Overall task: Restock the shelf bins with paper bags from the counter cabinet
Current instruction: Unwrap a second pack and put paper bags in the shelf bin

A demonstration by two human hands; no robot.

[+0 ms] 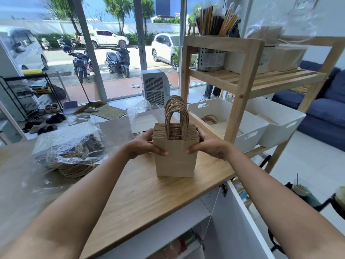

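Note:
A thick stack of brown paper bags (174, 159) with twine handles stands upright on the wooden counter (141, 199). My left hand (144, 144) grips the stack's left side and my right hand (209, 145) grips its right side, thumbs on the front bag. Just behind and to the right, two white bins (248, 128) sit on the lower level of a wooden shelf (240, 86). The nearer bin holds a few bags with handles (211, 119).
An opened plastic wrap with more handled bags (72, 159) lies on the counter at left. Crumpled plastic (140, 113) lies behind the stack. The cabinet door (248, 215) below the counter stands open at right. A blue sofa (324, 113) is beyond the shelf.

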